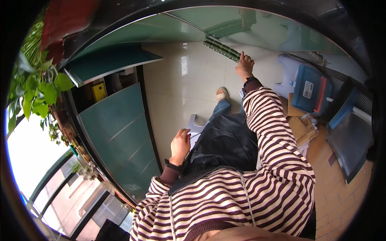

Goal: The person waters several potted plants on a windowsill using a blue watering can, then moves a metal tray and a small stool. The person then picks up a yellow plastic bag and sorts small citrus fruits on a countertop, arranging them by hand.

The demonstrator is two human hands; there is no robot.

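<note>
My right hand (245,64) reaches far forward and grips one end of a long green segmented bar (221,49). Its two parallel rows look knobbly, and what exactly it is stays unclear. The bar's far end lies close to a glossy green panel (181,27), which mirrors it. My left hand (181,145) is near my waist, beside a pale plastic stool (194,123). Its fingers are loosely curled and the palm side is hidden. A black apron (224,144) covers my lap.
Teal cabinet doors (120,129) stand left, under a raised flap (111,64); a yellow box (99,92) sits inside. Leafy plants (39,93) hang at far left. On the right are a blue dustpan (310,89), another lilac stool (283,75) and flattened cardboard (301,128).
</note>
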